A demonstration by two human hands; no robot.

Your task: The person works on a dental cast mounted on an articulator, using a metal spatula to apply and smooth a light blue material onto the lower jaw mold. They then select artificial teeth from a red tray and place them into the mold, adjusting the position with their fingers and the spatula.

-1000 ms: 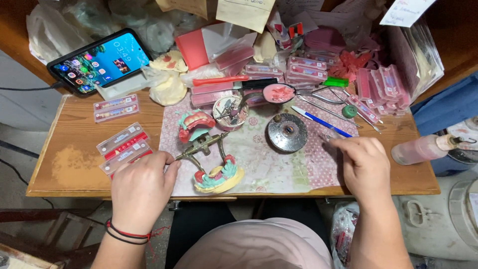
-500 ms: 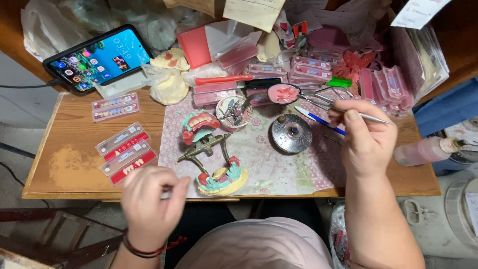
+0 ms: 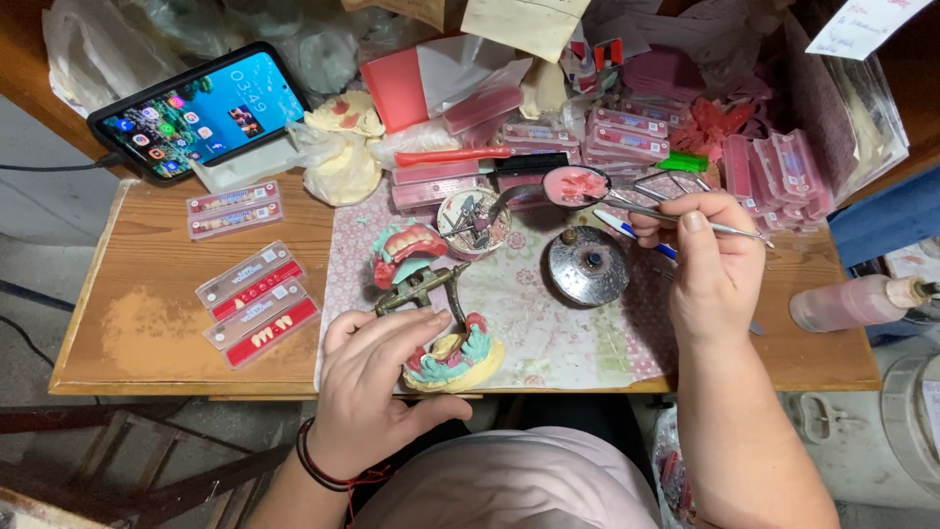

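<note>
Red-striped tooth cards (image 3: 257, 306) lie left of the dental model (image 3: 452, 355); left hand (image 3: 377, 392) now grips it, right hand (image 3: 715, 269) pinching a metal tool (image 3: 685, 220).

Articulator (image 3: 431, 313) on mat (image 3: 548, 323), lamp (image 3: 587, 264) right, phone (image 3: 201, 110) far behind-left.

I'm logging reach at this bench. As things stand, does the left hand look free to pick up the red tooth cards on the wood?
Probably not straight away: the left hand is gripping the denture model. The red tooth cards lie uncovered just beside it, nothing between.
</note>
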